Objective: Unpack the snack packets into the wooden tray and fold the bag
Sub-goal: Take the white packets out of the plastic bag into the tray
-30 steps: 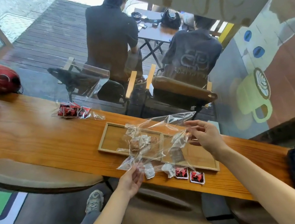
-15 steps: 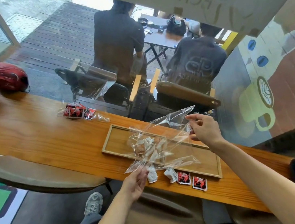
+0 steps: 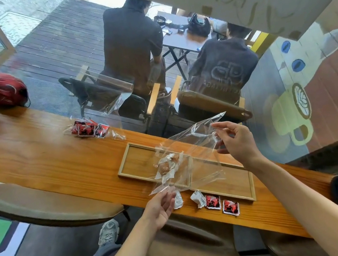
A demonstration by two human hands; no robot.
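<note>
I see my left hand [image 3: 161, 208] and right hand [image 3: 236, 140] each pinching 1 clear bag [image 3: 192, 159] above the wooden tray [image 3: 232, 186]; 2 red packets [image 3: 221, 204] lie at the counter's [image 3: 38, 159] near edge.

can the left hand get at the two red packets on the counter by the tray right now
Probably not yet: the left hand is pinching a corner of the clear bag. The path itself looks free, since the red packets lie uncovered on the counter, just to its right.

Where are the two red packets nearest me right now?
The two red packets lie side by side on the counter, just outside the wooden tray's near right corner, beside a white wrapped snack.
</note>
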